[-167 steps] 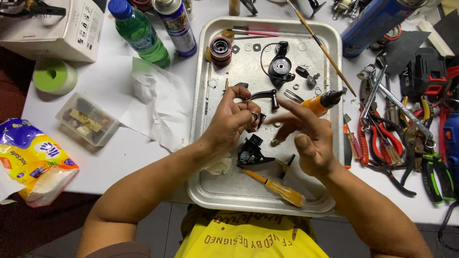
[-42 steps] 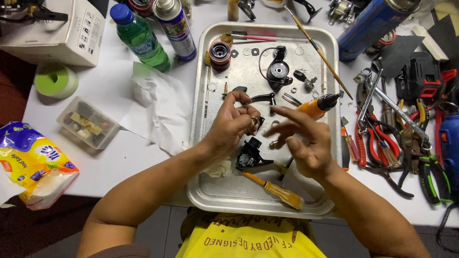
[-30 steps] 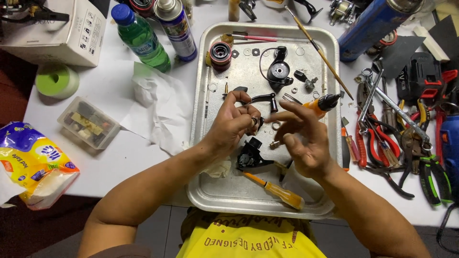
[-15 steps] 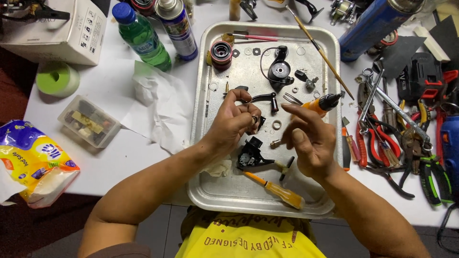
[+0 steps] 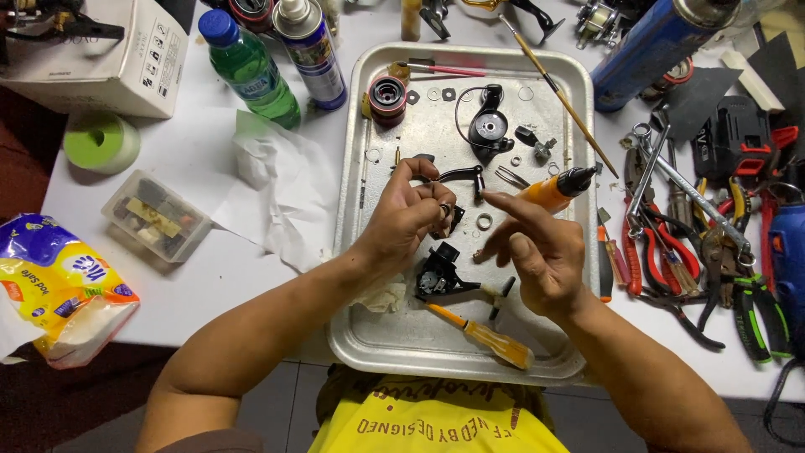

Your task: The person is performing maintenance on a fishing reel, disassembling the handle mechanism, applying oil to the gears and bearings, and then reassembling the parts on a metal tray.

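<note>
My left hand [image 5: 408,220] pinches a small dark part [image 5: 444,210] over the middle of the metal tray [image 5: 360,252]; my right hand [image 5: 537,252] hovers just right of it, fingers loosely spread, holding nothing, a black reel piece [image 5: 438,277] lying near me below

Fig.: person seen from above. Both forearms bare to past the elbow, no sleeves, no wristwatch or rings visible. Left grip [image 5: 408,220] and right grip [image 5: 534,252] ungloved. Torso: yellow shirt [image 5: 436,419] w/ dark printed lettering across front, fabric slightly creased.
</note>
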